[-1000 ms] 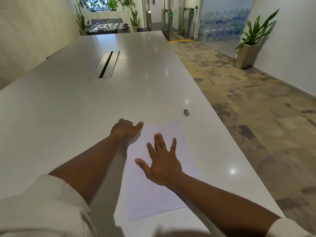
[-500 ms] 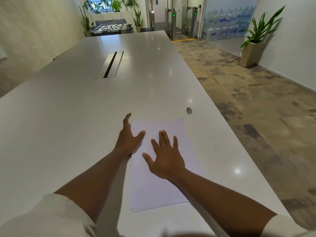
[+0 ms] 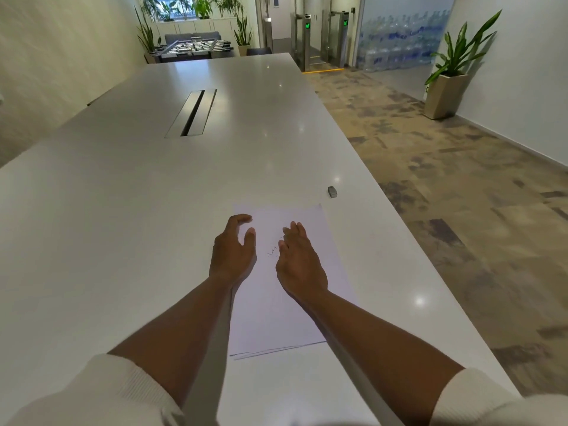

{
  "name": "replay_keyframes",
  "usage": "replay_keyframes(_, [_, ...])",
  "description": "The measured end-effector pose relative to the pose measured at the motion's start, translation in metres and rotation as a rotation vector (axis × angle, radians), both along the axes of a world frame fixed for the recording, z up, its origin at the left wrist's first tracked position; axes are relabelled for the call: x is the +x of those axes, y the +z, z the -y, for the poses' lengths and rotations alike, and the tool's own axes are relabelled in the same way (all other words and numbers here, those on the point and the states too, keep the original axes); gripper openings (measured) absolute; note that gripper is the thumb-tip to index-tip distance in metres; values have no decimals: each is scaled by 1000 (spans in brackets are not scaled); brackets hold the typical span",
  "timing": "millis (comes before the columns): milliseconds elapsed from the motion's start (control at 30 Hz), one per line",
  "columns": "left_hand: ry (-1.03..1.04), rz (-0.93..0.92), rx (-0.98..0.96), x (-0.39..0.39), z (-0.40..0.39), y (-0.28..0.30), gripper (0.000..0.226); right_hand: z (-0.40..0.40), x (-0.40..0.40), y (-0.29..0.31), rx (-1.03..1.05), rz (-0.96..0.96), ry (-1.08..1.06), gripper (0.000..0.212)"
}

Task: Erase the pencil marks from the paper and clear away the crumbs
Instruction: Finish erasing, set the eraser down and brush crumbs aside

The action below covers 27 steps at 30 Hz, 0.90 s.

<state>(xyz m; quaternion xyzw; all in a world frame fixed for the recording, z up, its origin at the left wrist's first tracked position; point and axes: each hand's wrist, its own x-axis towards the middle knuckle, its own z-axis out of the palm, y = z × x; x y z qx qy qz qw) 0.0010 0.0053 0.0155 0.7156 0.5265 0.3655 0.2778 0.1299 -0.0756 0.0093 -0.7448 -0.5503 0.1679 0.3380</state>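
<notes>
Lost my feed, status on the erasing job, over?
Both hands open over paper, holding nothing. Small dark marks between them. Eraser idle on table. Nothing in the way.

The scene is evenly bright, with daylight coming from the windows [image 3: 184, 7] at the far end of the room. The glossy table [image 3: 123, 241] carries small ceiling-light reflections, one near its right edge and several toward its far end. Soft shadows lie beneath both forearms. Wide-angle distortion bends the table's edges and walls outward. The white sleeves [image 3: 92, 395] at the bottom corners look blurred.
</notes>
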Motion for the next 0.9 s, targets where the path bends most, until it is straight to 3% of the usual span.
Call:
replay_keyframes(167, [-28,4,-9,-5,5,-3,28,1,-1,0,-27,1,59,51])
replay_keyframes(367, [-26,-2,-43,-7,6,-6,25,15,-7,-9,-97,463,327,71])
replay_keyframes(567, [-38,-42,-49,-7,3,-5,26,25,4,-8,-234,441,30,83])
replay_keyframes(800, [-60,-18,-58,-8,-3,-4,25,24,-10,-5,-118,462,327,78])
replay_keyframes(900, [-67,-14,-65,-10,-5,-4,24,24,-9,-8,-180,526,231,84])
